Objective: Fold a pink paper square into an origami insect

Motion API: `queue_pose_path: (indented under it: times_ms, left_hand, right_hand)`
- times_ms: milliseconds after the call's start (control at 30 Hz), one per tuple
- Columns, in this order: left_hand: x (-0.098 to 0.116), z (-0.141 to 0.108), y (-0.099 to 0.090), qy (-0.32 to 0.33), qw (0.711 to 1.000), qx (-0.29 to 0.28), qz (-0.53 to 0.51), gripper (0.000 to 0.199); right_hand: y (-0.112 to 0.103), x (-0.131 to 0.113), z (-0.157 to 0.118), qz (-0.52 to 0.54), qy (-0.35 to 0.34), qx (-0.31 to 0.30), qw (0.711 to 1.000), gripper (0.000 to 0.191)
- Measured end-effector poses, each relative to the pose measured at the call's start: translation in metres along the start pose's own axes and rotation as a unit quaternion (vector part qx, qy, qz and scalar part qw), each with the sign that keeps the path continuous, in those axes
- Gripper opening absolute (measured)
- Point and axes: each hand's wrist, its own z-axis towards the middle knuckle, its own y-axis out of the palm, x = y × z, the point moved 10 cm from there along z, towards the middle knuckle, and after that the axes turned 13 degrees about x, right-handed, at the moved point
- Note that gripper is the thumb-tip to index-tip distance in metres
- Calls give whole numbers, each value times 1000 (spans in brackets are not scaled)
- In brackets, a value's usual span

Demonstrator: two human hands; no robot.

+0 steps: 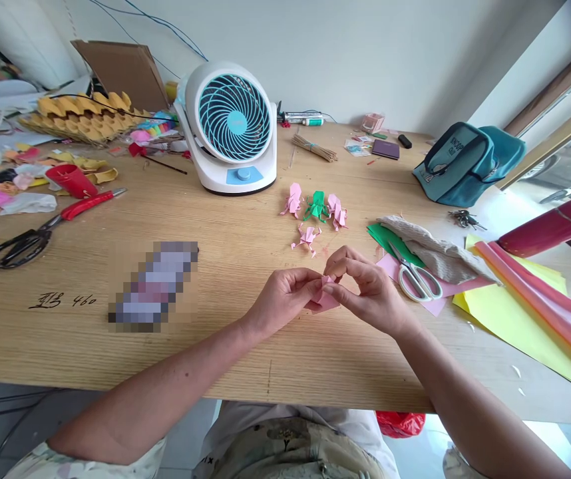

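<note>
A small piece of folded pink paper (326,303) is held between my two hands, a little above the wooden table. My left hand (288,293) pinches its left side between thumb and fingers. On the right, my right hand (365,286) grips the paper's upper edge with thumb and fingertips; the fingers hide part of the folds. Just beyond the hands stand several finished origami figures: a green one (317,206), a pink one (293,200) to its left, another pink one (336,211) to its right, and a smaller pink one (307,237) in front.
White-handled scissors (419,283) lie on coloured paper to the right, near a grey cloth (428,249), yellow paper (510,319) and a red bottle (550,226). A fan (235,126) stands at the back. Large scissors (46,229) and a pixelated object (156,286) lie left.
</note>
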Motion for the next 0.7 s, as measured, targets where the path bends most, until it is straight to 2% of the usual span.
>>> queue_pose_path:
  times_ms: [200,333,500,700]
  left_hand:
    - [-3,1,-1,-34,998,-1,-58,34]
    - [1,2,-8,5,999,29,-29,31]
    - [10,1,-7,64,997,26,31,30]
    - [8,0,-5,73,996,27,45,32]
  right_hand:
    - [-4,21,0,67,20,41,997,11]
    - [-7,15,0,4,9,46,999,11]
    - [-6,-2,1,-98,-34,24,994,7]
    - [-5,6,1,-69,-5,23,997,9]
